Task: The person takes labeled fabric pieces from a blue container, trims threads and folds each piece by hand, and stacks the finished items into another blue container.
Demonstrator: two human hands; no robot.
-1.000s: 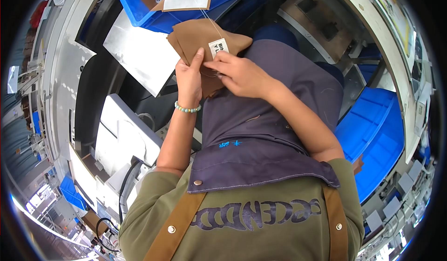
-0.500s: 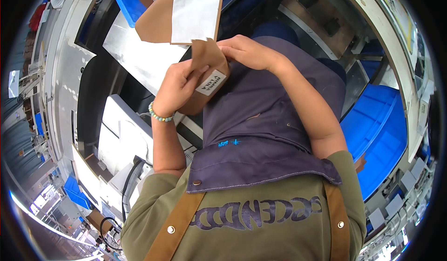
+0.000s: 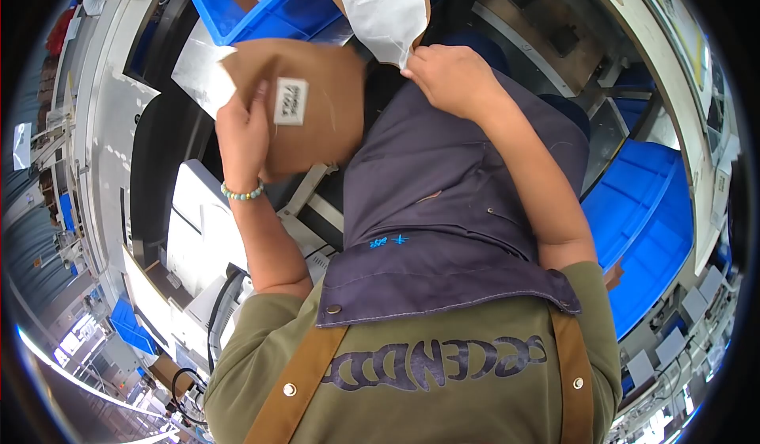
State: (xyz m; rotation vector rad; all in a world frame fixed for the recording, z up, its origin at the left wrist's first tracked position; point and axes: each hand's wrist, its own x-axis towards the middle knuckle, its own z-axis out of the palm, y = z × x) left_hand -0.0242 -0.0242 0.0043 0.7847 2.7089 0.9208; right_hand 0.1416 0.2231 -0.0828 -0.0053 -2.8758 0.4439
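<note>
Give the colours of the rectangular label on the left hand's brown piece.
White rectangular label, dark-lettered; head view.

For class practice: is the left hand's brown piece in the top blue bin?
Out: the left hand holds the piece in front of the bin.

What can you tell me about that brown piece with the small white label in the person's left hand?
The brown piece looks like soft leather or suede, slightly blurred. It is broad and held up, its labelled face towards the camera. The white label carries dark lettering, too blurred to read surely. The left hand grips its left side, thumb over the front.
</note>
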